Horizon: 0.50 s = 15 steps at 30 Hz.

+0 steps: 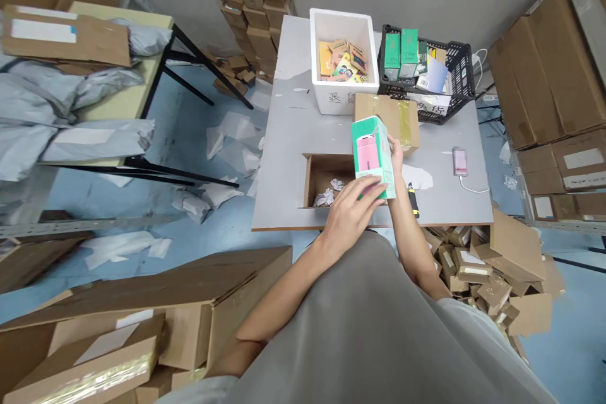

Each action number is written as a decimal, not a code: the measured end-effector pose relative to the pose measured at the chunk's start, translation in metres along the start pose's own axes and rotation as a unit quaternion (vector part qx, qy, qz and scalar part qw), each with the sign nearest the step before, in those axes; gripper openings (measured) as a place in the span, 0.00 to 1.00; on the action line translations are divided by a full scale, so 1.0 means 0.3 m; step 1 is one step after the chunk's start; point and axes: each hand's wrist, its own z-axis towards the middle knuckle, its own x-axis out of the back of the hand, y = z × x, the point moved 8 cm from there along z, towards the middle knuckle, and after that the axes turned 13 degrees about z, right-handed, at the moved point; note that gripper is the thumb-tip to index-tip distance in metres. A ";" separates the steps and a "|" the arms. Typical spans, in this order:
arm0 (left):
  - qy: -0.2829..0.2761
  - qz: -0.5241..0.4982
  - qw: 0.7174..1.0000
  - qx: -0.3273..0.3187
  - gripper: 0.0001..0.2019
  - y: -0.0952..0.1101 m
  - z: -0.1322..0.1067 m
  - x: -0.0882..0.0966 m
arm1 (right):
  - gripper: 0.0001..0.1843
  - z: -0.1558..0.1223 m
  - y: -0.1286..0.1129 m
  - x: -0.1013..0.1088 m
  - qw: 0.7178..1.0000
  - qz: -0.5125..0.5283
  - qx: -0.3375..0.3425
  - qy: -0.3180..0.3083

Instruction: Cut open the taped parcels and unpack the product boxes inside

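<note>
A green and white product box with a pink device printed on its front is held up above the table's near part. My right hand grips it along its right side. Across its lower front lie the fingers of my left hand, closed against the box. Below and to the left, an open cardboard box holds crumpled white paper. Behind the product box sits a taped cardboard carton. Beside my right forearm lies a yellow and black cutter, partly hidden.
A white foam bin and a black crate with green boxes stand at the table's back. A phone with a cable lies right. Cardboard piles flank the table; a side table with grey parcels stands left.
</note>
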 end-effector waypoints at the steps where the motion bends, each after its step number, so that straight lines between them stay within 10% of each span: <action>1: 0.014 -0.015 0.999 0.028 0.15 -0.028 -0.004 0.023 | 0.47 0.053 -0.007 -0.005 1.000 0.024 -0.006 0.007; 5: 0.085 -0.144 0.965 0.201 0.19 -0.216 -0.038 0.070 | 0.50 0.138 -0.050 0.032 0.996 0.075 -0.017 0.034; 9: 0.101 -0.345 0.871 0.337 0.31 -0.418 -0.080 -0.024 | 0.51 0.159 -0.164 0.087 0.998 -0.015 0.042 0.047; 15: 0.061 -0.491 0.781 0.382 0.32 -0.489 -0.099 -0.136 | 0.53 0.225 -0.269 0.059 0.987 -0.123 0.099 0.014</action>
